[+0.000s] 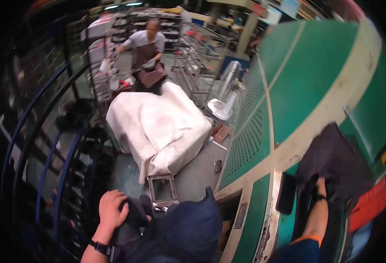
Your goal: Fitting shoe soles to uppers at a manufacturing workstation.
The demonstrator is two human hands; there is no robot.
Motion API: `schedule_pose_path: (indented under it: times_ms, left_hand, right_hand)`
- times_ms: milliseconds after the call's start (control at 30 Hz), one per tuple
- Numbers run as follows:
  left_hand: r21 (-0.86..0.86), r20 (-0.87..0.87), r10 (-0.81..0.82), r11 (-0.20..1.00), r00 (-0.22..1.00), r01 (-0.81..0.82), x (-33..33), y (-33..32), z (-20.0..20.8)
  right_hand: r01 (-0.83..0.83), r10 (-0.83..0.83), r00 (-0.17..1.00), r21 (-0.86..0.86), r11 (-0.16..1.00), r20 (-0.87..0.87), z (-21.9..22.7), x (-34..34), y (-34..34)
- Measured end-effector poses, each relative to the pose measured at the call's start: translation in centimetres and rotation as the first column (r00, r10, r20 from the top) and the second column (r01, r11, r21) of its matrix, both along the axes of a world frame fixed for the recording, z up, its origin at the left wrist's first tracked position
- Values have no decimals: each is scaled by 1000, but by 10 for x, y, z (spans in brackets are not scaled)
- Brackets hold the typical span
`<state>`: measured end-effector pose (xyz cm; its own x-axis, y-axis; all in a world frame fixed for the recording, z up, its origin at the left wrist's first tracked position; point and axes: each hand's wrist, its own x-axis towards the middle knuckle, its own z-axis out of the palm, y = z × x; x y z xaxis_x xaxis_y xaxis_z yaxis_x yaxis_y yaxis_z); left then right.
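My left hand (pixel 112 208) rests on my dark-clothed knee, thumb apart from the fingers, with nothing visible in it. On the right, my right hand (pixel 321 187) reaches up against a dark cloth (pixel 335 158) draped on the green machine. Its fingers are hidden by the cloth, so their grip does not show. Just left of that hand, a black phone-like slab (pixel 285 193) lies along the machine's ledge. A red item (pixel 368 205) sits beyond my right forearm, below the cloth.
A large form under a white sheet (pixel 162 127) stands ahead, a small metal-framed stool (pixel 174 188) before it. Behind sits a co-worker (pixel 147 57) in a brown apron. A white fan (pixel 223 103) stands near the green machine (pixel 307 74). Dark racks (pixel 63 175) line the left.
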<state>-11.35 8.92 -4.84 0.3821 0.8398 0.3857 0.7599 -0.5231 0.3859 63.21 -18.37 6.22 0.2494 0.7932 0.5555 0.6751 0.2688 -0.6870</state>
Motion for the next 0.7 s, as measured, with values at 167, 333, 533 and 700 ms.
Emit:
schedule_pose_path:
  times_ms: [167,333,533,700]
  left_hand:
    - [-73,73,5,997,997,1,-15,1,-14]
    - [-219,258,-153,952,954,212,-26,0,1]
    - [-225,679,-420,662,603,715,36,12,29]
    - [-153,981,-126,-18,149,988,117,-23,41]
  right_hand:
    - [-131,129,989,-31,991,-75,5,-29,-101]
    - [-268,251,935,-38,963,-251,-2,-42,-187]
    - [-355,305,812,-8,935,-498,50,-97,-138]
    - [-345,316,670,95,934,-672,77,-192,-100]
